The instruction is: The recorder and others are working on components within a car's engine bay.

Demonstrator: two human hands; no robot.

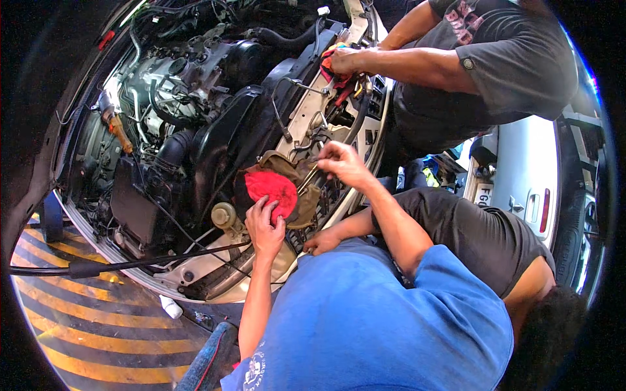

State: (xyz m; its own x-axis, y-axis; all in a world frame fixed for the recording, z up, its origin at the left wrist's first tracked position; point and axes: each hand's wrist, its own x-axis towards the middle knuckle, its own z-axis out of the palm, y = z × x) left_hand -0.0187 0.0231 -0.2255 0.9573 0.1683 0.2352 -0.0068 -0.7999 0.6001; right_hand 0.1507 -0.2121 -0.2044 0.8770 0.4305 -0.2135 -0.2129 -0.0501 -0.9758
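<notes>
My left hand [264, 228] grips the lower edge of a red cloth [270, 189], fingers on its face and thumb beside them. The cloth has dark smudges and lies over a brown, dirty cloth [303, 207] at the front of the engine bay. To the right, my right hand [342, 164] is closed in a pinch above the brown cloth. A thin metal rod [309, 176] runs down-left from its fingertips; its lower end is hard to make out. Just below, another person's hand [323, 241] rests near the front edge of the car.
An open engine bay [195, 85] fills the upper left. A second co-worker's hands [345, 62] hold a red cloth at the far front panel. An orange-brown work lamp [117, 127] hangs at the left. A black rod [130, 264] crosses low; a white bottle [171, 306] lies below.
</notes>
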